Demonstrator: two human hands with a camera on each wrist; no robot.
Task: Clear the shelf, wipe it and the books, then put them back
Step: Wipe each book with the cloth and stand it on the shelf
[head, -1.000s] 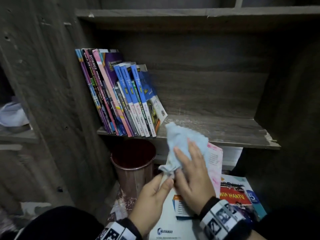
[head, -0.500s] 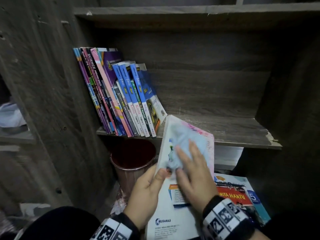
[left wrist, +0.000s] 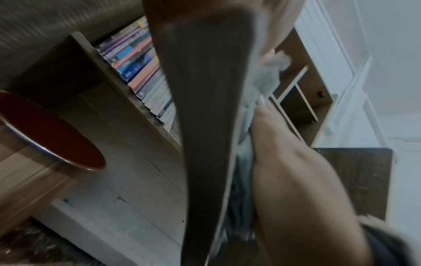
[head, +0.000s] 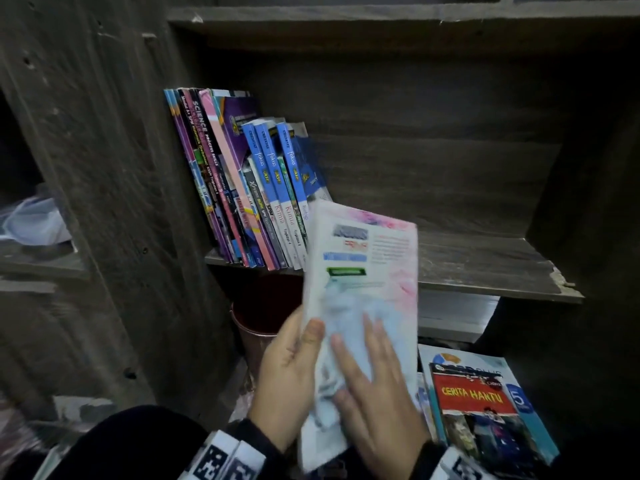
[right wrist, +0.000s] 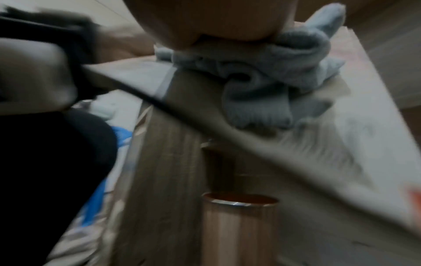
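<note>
From the head view, the left hand (head: 287,372) grips the pink book (head: 363,271) at its edge, upright before the wooden shelf (head: 485,268). The right hand (head: 377,389), fingers spread flat, presses the blue cloth (head: 346,317) on the cover. About ten books (head: 242,188) lean at the shelf's left end.

The left wrist view alone shows the red inside of one copper bin (left wrist: 45,133).

The right wrist view shows the cloth's bunched folds, blurred.

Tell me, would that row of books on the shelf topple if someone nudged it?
Probably sideways. The row of books already leans left against the shelf's side wall, with bare shelf to its right and no bookend visible. They look like thin, soft-covered workbooks, so likely they would slump and slide, not stand alone.
</note>
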